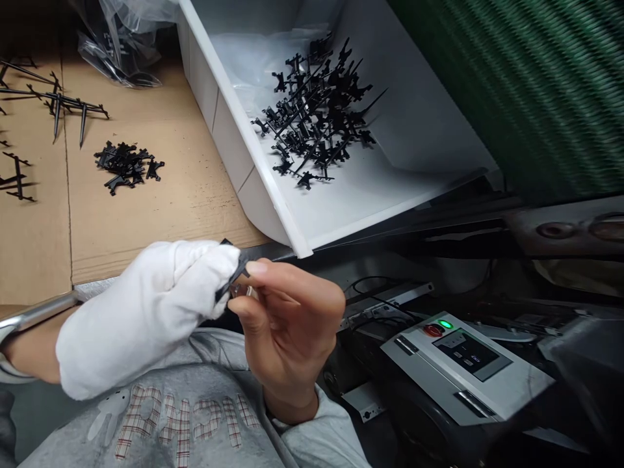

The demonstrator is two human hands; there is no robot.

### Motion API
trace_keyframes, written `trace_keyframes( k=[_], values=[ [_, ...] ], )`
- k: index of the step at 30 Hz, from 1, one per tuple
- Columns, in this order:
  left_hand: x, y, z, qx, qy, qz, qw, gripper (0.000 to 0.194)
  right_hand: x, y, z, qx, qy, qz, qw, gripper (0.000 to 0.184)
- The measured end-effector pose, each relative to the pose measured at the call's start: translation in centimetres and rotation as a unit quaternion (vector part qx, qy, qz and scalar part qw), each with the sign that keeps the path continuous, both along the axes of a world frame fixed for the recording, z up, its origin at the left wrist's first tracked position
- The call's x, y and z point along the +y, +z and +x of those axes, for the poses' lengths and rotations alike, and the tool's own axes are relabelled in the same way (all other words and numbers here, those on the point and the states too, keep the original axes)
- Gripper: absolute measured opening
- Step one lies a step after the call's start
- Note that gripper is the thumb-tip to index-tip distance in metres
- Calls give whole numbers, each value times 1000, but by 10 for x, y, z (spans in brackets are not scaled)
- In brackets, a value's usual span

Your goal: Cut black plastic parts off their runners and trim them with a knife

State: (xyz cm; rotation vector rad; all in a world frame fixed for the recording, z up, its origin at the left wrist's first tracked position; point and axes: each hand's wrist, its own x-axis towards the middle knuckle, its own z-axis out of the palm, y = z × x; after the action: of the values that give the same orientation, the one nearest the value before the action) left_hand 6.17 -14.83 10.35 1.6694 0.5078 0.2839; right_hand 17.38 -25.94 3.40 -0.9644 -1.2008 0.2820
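Note:
My left hand (151, 305), in a white glove, is closed around a small black plastic part (230, 278) near the front edge of the table. My bare right hand (292, 318) pinches the same part between thumb and forefinger from the other side. Much of the part is hidden by the glove and fingers. Beyond the hands, a small heap of flat black plastic pieces (124, 166) lies on the cardboard. To the right, a white bin (244, 133) holds a tangled pile of black plastic parts with long stems (316, 114).
Black branched frames (56, 101) lie at the left on the cardboard-covered table (166, 136). Clear plastic bags (119, 49) stand behind. A green ribbed surface (541, 84) rises at the right. Below it sits a control box (465, 367) with a lit green button and a red knob.

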Motion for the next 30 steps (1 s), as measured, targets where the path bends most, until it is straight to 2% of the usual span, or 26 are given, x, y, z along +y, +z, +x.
trace_keyframes(
  k=[4,9,12,15,17,20,24,28,30],
  values=[
    [-1,0,0,19,5,-15,1000,19,-2,-1,0,-7,1,-9,1000,68],
    [-2,-1,1,8,-1,-22,1000,21,-4,0,-1,-7,-17,-35,999,68],
    [-2,-2,2,-2,0,-35,999,19,-3,1,0,-3,-8,-21,1000,57],
    [-2,-1,4,-18,29,-8,999,24,-3,1,2,27,-12,-37,999,39],
    [-2,1,6,-31,58,21,998,30,-3,3,4,82,20,-56,995,29],
    [-1,4,6,-48,82,66,993,33,-1,7,9,190,98,-85,973,19],
    [-1,3,3,-50,66,145,986,34,6,7,8,282,150,-116,940,14],
    [0,-4,1,-49,46,237,969,30,15,-2,4,318,229,-142,909,32],
    [1,-7,2,-50,43,254,965,30,18,-5,3,319,278,-135,896,44]
  ],
)
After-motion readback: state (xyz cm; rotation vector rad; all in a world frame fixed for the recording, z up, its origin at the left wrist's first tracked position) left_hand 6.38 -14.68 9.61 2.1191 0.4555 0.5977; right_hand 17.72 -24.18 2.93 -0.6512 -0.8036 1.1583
